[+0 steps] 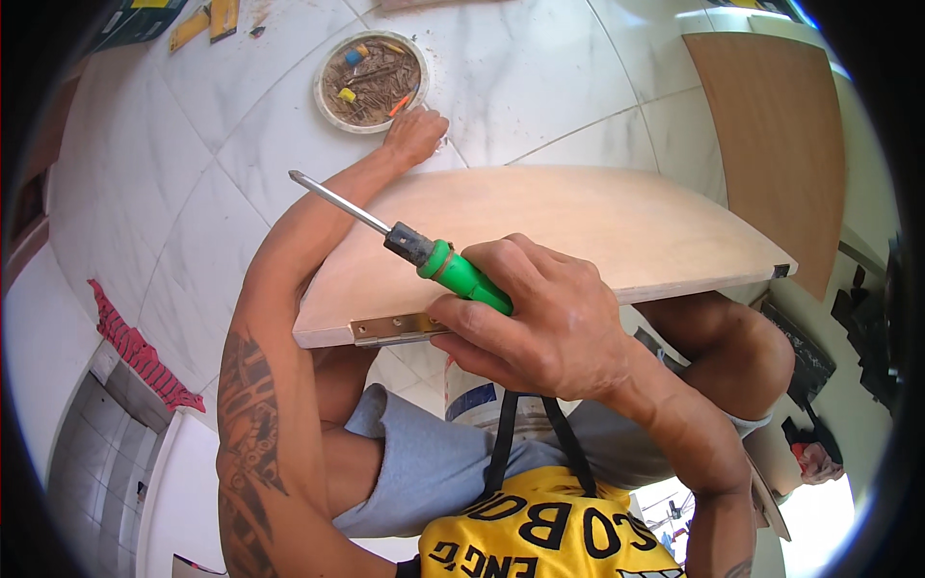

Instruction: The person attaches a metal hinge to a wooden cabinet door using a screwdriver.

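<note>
In my right hand (549,318) is a screwdriver (461,276) with a green handle, a black collar and a long steel shaft that points up and to the left. A pale wooden board (540,217) lies across my thighs beneath that hand. Along the board's near edge, at its left end, sits a brass-coloured hinge (390,329), partly covered by my right fingers. My left hand (416,135) reaches past the board to the lower right rim of a round bowl (321,101). Its fingers are curled in, and what they hold, if anything, is hidden.
The bowl holds many screws, with blue, yellow and orange bits among them. A brown panel (780,144) leans at the right. Yellow packs (224,17) lie on the tiled floor (520,87) at the far left. Red striped cloth (145,352) hangs at left; a bucket (496,409) stands between my legs.
</note>
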{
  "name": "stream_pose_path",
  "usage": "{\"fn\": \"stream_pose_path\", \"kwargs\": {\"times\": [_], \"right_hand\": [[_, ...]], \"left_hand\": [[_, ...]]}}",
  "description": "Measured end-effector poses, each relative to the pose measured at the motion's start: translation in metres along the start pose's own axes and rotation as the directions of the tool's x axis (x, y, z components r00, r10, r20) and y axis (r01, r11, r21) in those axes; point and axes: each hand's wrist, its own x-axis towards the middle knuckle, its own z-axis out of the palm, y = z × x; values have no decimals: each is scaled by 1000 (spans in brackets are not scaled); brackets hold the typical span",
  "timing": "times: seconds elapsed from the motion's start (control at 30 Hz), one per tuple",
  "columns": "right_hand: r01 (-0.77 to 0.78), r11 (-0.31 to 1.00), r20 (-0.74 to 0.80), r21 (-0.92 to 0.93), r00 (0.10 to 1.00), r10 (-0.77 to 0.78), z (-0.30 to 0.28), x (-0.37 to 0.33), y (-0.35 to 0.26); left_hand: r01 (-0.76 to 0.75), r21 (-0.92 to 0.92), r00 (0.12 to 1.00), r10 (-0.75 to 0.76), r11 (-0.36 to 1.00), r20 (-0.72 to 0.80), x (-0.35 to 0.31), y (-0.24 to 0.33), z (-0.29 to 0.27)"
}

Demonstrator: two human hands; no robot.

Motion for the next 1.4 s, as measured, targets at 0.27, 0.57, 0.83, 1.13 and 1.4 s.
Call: {"fn": "stream_pose_path", "kwargs": {"times": [0.27, 0.57, 0.83, 1.13, 1.4], "right_hand": [[-14, 1000, 8, -7, 1000, 14, -3, 1, 1], [-18, 1000, 11, -6, 1000, 18, -3, 2, 1], [-35, 999, 31, 12, 999, 35, -4, 3, 1], [-59, 998, 33, 27, 998, 58, -2, 2, 0], [-13, 1000, 7, 15, 1000, 13, -2, 2, 0]], "left_hand": [[54, -181, 998, -51, 982, 23, 7, 3, -1], [61, -244, 994, -37, 968, 101, 10, -3, 1], [39, -222, 993, -13, 974, 117, 12, 0, 2], [125, -503, 991, -133, 855, 21, 23, -3, -9], [224, -614, 972, -132, 757, 193, 21, -12, -30]]}}
